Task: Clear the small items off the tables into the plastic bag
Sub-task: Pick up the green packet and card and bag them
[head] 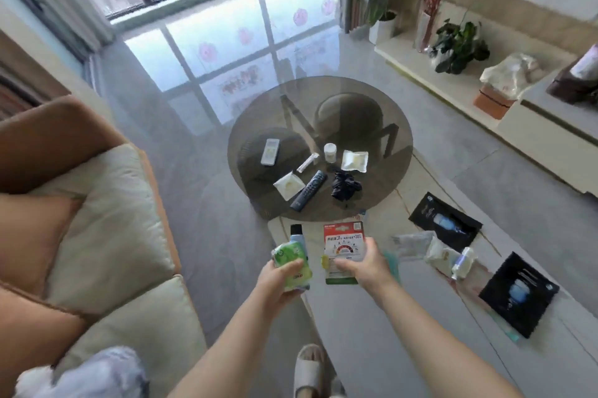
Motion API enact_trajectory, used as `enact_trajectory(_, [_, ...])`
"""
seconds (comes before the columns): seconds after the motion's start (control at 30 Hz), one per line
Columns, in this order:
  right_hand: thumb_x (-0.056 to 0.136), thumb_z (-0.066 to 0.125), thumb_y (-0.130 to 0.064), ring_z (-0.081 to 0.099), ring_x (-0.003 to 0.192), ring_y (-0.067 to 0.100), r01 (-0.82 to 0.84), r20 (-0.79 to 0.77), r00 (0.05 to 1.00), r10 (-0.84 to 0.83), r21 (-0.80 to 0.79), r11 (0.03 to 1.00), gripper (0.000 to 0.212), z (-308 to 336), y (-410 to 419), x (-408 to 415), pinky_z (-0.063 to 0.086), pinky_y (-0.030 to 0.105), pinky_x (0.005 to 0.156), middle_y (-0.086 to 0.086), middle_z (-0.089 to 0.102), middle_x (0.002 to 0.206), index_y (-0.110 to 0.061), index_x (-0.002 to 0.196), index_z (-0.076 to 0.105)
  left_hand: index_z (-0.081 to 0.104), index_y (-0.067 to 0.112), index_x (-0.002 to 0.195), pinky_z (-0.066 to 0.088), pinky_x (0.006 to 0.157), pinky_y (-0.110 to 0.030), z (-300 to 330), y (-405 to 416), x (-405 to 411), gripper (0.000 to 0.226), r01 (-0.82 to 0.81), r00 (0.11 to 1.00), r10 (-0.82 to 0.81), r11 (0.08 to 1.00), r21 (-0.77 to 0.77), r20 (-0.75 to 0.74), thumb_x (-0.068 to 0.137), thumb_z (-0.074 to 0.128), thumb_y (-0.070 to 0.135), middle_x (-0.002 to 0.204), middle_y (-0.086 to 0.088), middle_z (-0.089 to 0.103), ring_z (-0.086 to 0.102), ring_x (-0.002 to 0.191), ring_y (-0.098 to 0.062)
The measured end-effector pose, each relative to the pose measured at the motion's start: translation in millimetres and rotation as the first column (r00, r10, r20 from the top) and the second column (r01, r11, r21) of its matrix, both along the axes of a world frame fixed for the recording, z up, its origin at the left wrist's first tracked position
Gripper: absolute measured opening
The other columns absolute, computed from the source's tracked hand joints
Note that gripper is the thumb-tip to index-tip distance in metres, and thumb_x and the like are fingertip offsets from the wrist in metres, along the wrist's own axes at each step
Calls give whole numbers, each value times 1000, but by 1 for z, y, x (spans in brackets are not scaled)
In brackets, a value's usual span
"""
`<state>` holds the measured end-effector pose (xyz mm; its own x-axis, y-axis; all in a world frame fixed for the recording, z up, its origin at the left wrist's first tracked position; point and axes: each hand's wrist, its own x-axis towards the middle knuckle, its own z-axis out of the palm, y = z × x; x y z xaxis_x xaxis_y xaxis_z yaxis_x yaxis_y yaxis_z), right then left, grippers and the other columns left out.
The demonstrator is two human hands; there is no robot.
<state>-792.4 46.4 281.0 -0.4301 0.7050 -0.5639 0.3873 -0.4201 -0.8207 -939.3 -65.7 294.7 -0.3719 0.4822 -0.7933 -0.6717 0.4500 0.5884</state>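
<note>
Green packet: a soft green-and-white packet (291, 263) sits in the left hand (278, 277), whose fingers (293, 268) curl over its near edge, grasping it.
Blue bottle: a bottle with a black cap (297, 235) shows just beyond the left fingers, partly hidden by the green packet; whether the hand also holds it I cannot tell.
Red card: a flat red, white and green card packet (343, 247) is held by the right hand (365, 263), thumb on its right edge, fingers (344, 265) clenched on its near face.
Pale counter: a light stone-look counter (372, 333) lies below and to the right of both hands.
Right of the right fingers: crumpled white wrappers (437, 253), a small clear bottle (463, 263) and two black sachets (445, 222) (517, 294) lie on the pale counter.
Glass counter: a round smoked-glass counter (388, 125) lies beyond both hands.
Beyond the fingers: on the glass lie a white remote (270, 151), a black remote (308, 191), a white jar (330, 152), two pale sachets (289, 185) (355, 160), a slim white stick pack (307, 162) and a crumpled black plastic bag (344, 185).
Left of the left fingers: a sofa with cream and orange cushions (106, 222).
</note>
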Motion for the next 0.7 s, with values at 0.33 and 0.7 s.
enact_trajectory(0.33, [74, 77, -6, 65, 90, 13, -453, -121, 886, 448, -21, 891, 48, 66, -120, -140, 54, 23, 66, 2, 66, 101, -15, 111, 47, 57, 3, 112, 56, 52, -29, 68, -175, -72, 28, -479, 874, 481, 876, 56, -60, 85, 63, 2, 101, -20, 63, 63, 78, -26])
enact_trajectory(0.7, [75, 72, 0, 64, 83, 13, -762, -91, 647, 757, -27, 647, 39, 92, -312, -261, 53, 19, 57, 1, 63, 94, -21, 97, 48, 65, -2, 99, 54, 68, -38, 82, -381, -113, 17, -803, 592, 797, 596, -7, -119, 84, 67, 5, 94, -22, 68, 64, 78, -32])
